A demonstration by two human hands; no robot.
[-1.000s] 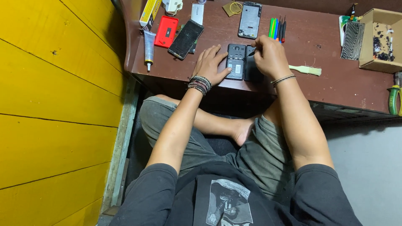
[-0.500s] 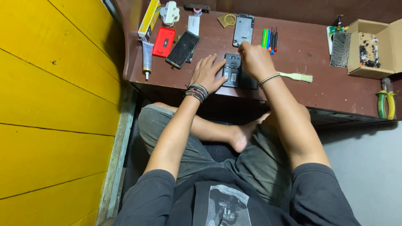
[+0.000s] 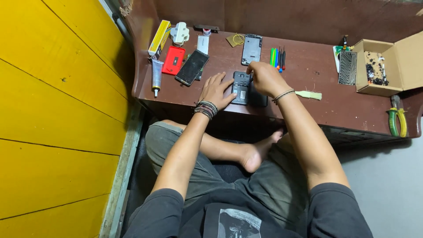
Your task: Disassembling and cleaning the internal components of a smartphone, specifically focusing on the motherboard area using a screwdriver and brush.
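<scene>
An opened dark phone lies back side up near the front of a low brown table. My left hand lies flat beside it, fingers spread, fingertips pressing the phone's left edge. My right hand hovers over the phone's right side, its fingertips pinched at the top edge. Whether a small tool is in that pinch is too small to tell. A second dark flat piece lies partly under my right wrist. I sit cross-legged, knees under the table.
At left lie a red case, a dark phone, a glue tube and a yellow box. A phone frame and coloured tools sit behind. An open cardboard box and green-handled pliers are right. A yellow wall stands left.
The view has tilted, so the table sits lower in the picture. Both hands have stayed on the opened phone with only small finger shifts.
</scene>
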